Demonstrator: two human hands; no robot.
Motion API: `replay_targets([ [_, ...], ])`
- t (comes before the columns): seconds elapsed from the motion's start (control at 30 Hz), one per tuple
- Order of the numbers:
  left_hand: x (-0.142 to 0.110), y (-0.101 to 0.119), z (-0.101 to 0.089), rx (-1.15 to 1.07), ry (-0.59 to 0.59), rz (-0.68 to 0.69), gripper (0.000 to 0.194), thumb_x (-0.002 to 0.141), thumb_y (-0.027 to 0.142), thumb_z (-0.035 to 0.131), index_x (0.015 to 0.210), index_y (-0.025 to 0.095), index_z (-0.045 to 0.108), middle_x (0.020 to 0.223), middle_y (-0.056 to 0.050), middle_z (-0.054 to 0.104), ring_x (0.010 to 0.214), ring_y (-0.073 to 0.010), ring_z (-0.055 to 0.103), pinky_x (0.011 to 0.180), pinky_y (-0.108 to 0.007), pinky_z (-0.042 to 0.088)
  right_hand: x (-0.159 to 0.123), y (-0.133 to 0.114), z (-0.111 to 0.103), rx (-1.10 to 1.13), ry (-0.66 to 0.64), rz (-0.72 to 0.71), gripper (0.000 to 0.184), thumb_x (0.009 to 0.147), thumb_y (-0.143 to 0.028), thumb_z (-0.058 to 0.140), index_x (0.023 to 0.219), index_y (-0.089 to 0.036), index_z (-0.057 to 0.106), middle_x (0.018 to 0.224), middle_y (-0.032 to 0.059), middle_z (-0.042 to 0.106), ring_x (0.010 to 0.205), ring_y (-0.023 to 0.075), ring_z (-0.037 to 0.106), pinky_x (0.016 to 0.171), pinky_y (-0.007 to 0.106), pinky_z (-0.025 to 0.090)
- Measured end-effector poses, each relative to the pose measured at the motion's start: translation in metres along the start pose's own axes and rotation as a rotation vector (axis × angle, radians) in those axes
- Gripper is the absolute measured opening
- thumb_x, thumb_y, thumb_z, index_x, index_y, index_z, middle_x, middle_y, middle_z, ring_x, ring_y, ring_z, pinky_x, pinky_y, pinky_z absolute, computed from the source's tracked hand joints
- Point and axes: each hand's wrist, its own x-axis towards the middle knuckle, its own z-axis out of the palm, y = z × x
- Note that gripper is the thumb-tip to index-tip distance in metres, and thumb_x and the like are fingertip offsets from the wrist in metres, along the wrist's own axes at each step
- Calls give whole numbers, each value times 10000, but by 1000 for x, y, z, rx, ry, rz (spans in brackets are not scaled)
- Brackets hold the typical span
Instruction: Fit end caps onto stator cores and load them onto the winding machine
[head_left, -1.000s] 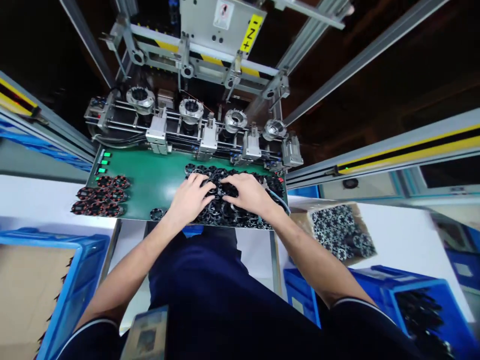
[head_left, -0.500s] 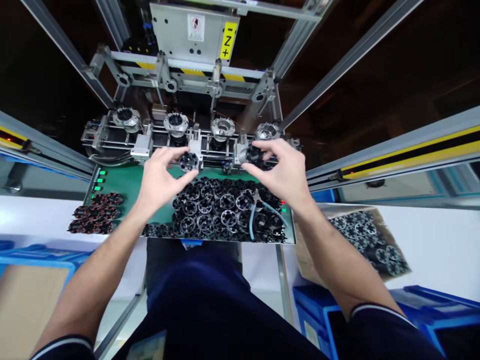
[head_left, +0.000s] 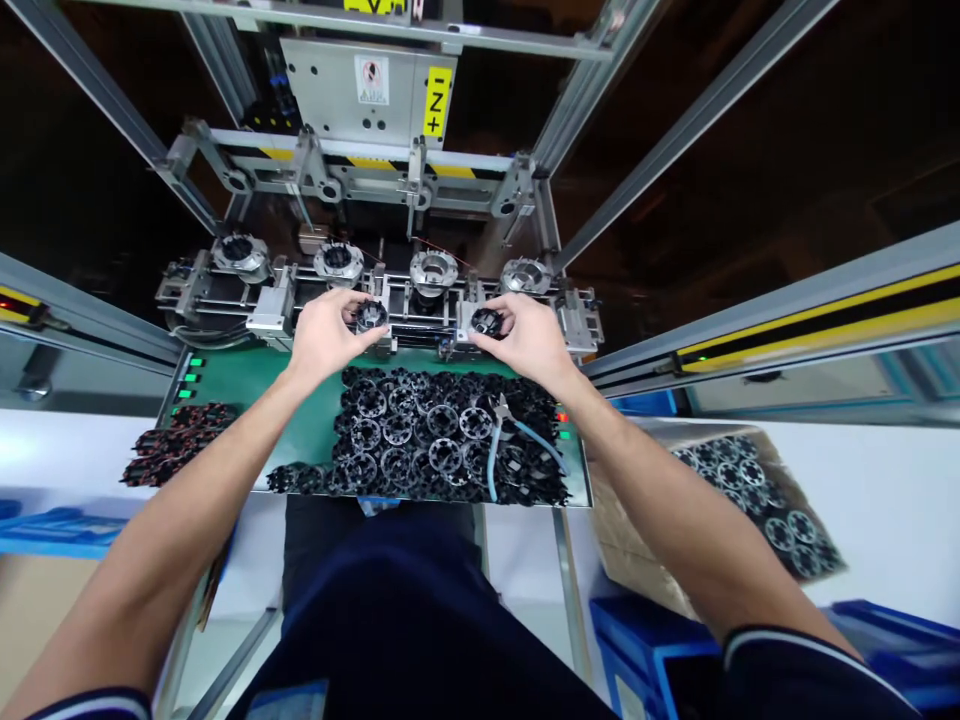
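Observation:
Between the thumb and fingers of my left hand (head_left: 324, 338) is a black stator core (head_left: 371, 317), held just in front of the fixture row. My right hand (head_left: 534, 338) grips a second black stator core (head_left: 487, 321) by its right side. Behind them stand several round metal holders; the two on the left, such as this holder (head_left: 339, 260), have black cores seated in them. The third holder (head_left: 434, 270) and the rightmost holder (head_left: 525, 274) show open centres. Below my hands lies a dense pile of black stator cores (head_left: 397, 430).
Blue-handled cutting pliers (head_left: 493, 460) rest on the pile's right side. Copper-wound stators (head_left: 176, 440) are stacked on the green mat (head_left: 262, 385) at left. A cardboard box (head_left: 637, 520) of cores stands at right. Metal frame posts (head_left: 600, 90) rise on both sides.
My right hand has moved slightly left and turned its core face up, bringing both cores closer together. The camera view has shifted, so the bench appears lower.

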Motion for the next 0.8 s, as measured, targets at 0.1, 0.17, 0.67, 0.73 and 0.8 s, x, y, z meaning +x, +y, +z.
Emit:
replay_targets([
  [0.1, -24, 28, -3, -370, 9, -103, 628, 787, 509, 1070, 1255, 210, 777, 1125, -84, 828, 998, -248, 771, 998, -431, 661, -21, -24, -8, 354, -57, 121, 598, 789, -688, 988, 1126, -303, 679, 1035, 45, 819, 896, 276, 772, 906, 490, 681],
  [0.17, -46, 54, -9, -670, -9, -191, 659, 866, 546, 1044, 1333, 264, 673, 1193, -67, 833, 1059, -243, 828, 999, -409, 695, -42, -50, -18, 678, -148, 241, 654, 815, -702, 1006, 1176, -325, 613, 1067, 16, 817, 955, 269, 818, 941, 470, 696],
  [0.67, -110, 130, -54, -930, -377, -332, 715, 800, 505, 1157, 1412, 256, 884, 1028, -28, 754, 731, -111, 589, 602, -238, 514, -105, -142, -64, 975, -340, 305, 764, 772, -651, 1080, 1422, -358, 806, 1244, 32, 785, 722, 140, 567, 540, 333, 511],
  [0.73, -111, 130, -54, -980, -423, -365, 676, 762, 487, 1179, 1331, 225, 926, 990, -22, 733, 686, -79, 530, 564, -215, 489, -106, -146, -64, 1018, -358, 316, 729, 754, -624, 1096, 1370, -320, 850, 1178, 34, 790, 660, 112, 538, 503, 317, 488],
  [0.8, -112, 130, -54, -1005, -435, -377, 614, 736, 453, 1191, 1239, 200, 945, 973, -16, 730, 651, -52, 487, 549, -197, 485, -107, -146, -64, 1045, -365, 328, 692, 733, -600, 1121, 1302, -301, 865, 1092, 20, 784, 590, 87, 512, 454, 295, 448],
])
